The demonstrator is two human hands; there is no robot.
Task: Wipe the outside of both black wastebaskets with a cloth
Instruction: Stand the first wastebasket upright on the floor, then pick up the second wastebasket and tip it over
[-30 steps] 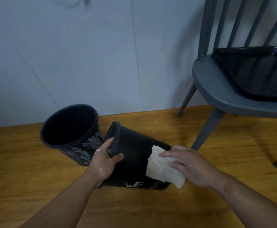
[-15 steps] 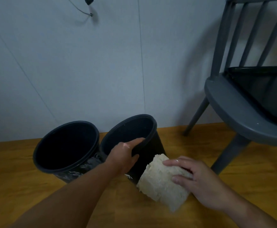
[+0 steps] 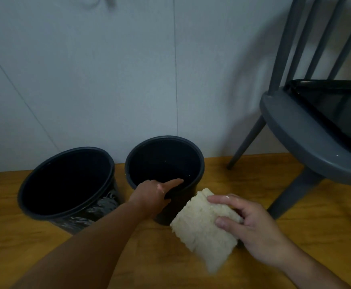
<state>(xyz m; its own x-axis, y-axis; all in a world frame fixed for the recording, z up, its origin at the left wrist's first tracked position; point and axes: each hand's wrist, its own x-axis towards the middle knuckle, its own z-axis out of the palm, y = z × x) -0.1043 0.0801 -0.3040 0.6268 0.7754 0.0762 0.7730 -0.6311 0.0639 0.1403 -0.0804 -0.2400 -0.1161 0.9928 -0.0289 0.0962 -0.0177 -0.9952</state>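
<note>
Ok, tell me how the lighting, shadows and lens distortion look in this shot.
Head view: dim, bluish light; the chair casts a soft shadow on the wall to its left. Both wastebasket interiors are near-black, detail lost in the right wastebasket. Wide-angle bending curves the wall seams. The cloth reads brightest; its lower edge looks slightly blurred.

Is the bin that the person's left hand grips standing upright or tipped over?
Upright. The right-hand wastebasket shows its round mouth facing up, base on the floor; the left hand grips its near rim.
</note>
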